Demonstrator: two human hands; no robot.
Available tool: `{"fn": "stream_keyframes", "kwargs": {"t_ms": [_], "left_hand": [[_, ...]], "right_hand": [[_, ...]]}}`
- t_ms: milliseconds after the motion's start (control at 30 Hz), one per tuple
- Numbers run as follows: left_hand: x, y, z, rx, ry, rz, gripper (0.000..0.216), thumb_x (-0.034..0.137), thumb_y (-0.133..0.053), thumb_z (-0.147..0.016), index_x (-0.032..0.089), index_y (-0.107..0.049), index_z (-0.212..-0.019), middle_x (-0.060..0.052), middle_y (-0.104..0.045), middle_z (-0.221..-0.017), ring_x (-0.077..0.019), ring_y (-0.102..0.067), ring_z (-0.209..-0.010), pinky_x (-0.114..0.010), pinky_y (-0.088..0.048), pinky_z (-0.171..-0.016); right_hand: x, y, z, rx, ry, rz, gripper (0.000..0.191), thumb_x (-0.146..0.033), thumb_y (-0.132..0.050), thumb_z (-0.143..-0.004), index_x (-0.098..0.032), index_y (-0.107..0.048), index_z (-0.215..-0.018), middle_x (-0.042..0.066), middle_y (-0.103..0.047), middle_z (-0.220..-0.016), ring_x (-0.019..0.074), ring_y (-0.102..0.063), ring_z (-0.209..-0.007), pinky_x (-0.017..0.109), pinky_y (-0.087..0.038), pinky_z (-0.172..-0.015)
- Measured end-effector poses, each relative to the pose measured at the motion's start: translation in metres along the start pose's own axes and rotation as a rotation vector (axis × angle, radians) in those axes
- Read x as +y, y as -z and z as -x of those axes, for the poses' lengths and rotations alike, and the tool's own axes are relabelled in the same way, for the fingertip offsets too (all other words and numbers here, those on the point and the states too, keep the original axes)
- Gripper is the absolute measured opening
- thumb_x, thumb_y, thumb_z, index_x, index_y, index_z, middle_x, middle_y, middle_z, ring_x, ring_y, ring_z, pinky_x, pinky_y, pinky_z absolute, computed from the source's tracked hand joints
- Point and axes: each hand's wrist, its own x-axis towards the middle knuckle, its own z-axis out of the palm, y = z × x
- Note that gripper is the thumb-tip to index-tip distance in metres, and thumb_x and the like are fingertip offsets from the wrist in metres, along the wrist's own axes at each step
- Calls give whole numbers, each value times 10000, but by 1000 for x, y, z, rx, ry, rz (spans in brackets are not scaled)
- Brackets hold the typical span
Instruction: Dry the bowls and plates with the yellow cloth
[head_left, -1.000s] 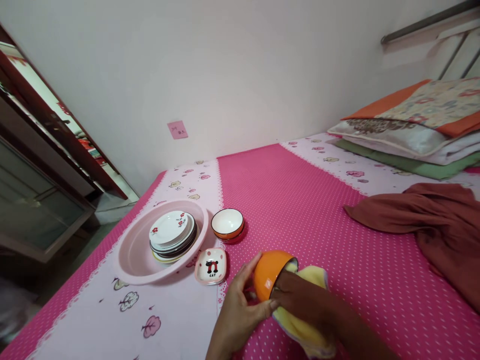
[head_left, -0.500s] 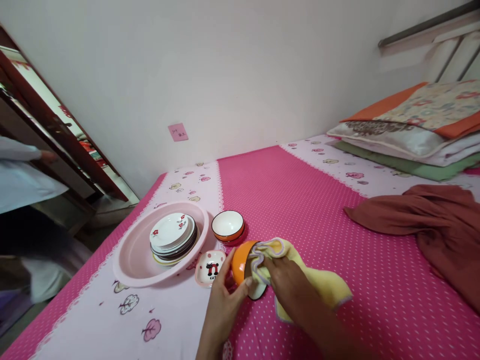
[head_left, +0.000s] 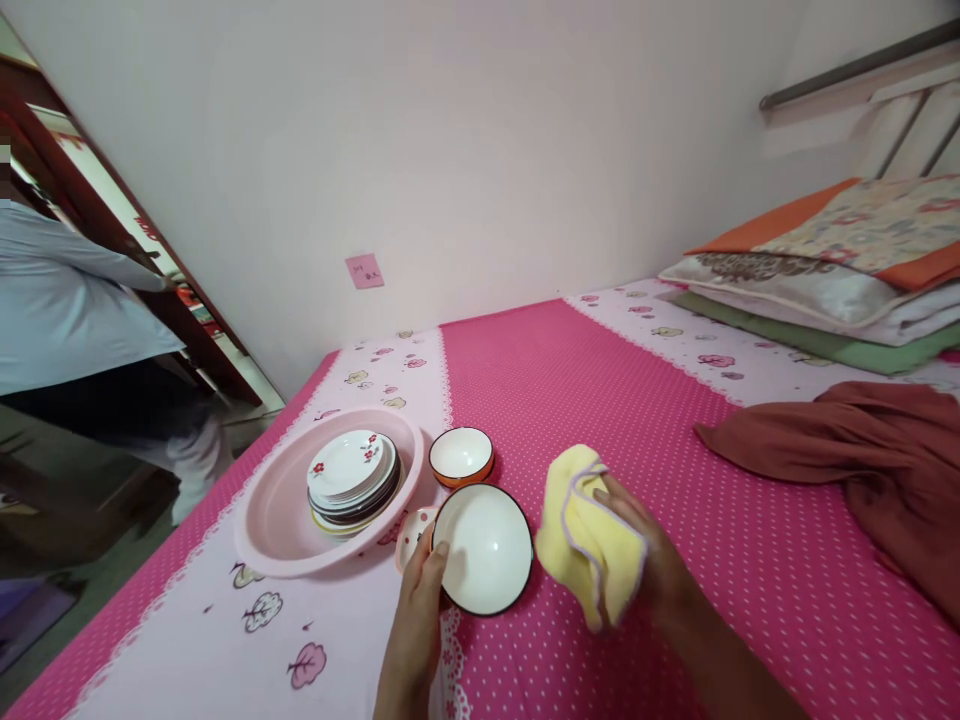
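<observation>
A bowl with a white inside and a dark rim is gripped at its left edge by my left hand, thumb over the rim. Its open side faces me. To the right, my right hand grasps a yellow cloth with purple edging, apart from the bowl. Just behind the held bowl stand stacked bowls, white inside and orange outside. A small dish with a pink spotted rim is partly covered by my left hand and the bowl.
Left of the bowls, a pink basin contains stacked plates. A brown-red cloth lies at right, below folded bedding and pillows. A person in a light top is beyond the bed's left edge.
My right hand has drawn the yellow cloth out of the bowl and moved right. The bowl has turned from its side to show its white inside. The person at left has shifted.
</observation>
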Motion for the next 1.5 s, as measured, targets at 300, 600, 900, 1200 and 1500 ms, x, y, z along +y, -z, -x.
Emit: {"fn": "stream_keyframes", "kwargs": {"t_ms": [300, 600, 900, 1200, 1500], "left_hand": [[26, -11, 12, -284, -100, -389, 539, 204, -531, -838, 211, -699, -1350, -90, -726, -1356, -312, -642, -1224, -431, -451, -1098], [49, -20, 25, -374, -164, -631, 438, 167, -567, -814, 237, -772, -1195, -63, -799, -1094, -288, -694, -941, -354, -503, -864], [40, -6, 19, -221, -190, -439, 559, 196, -542, -780, 239, -726, -1307, -77, -748, -1329, -340, -637, -1261, -444, -462, -1078], [3, -37, 25, 238, -196, 51, 511, 430, -553, -990, 232, -626, -1455, -90, -636, -1515, -308, -569, -1405, -379, -475, -1137], [4, -54, 26, 41, -204, -10, 625, 384, -665, -919, 211, -550, -1509, -142, -638, -1481, -335, -604, -1338, -446, -489, -1116]], "right_hand": [[-5, -31, 37, -358, 297, 554, 650, -307, -688, -876, -222, -536, -1502, 132, -716, -1346, 343, -695, -1228, 450, -593, -1013], [17, -38, 35, -488, 499, 875, 467, -79, -555, -830, -251, -673, -1248, 93, -735, -1251, 286, -667, -1243, 452, -518, -1113], [4, -47, 38, -378, 57, 365, 450, -225, -633, -865, -240, -670, -1314, 62, -784, -1186, 265, -755, -1024, 387, -611, -921], [16, -75, 58, -113, -61, -74, 592, -415, -767, -762, -220, -672, -1314, 129, -781, -1258, 361, -739, -1166, 480, -610, -996], [18, -52, 43, -19, -153, 60, 426, -427, -791, -744, -177, -728, -1083, 126, -826, -1013, 338, -786, -852, 406, -649, -744]]}}
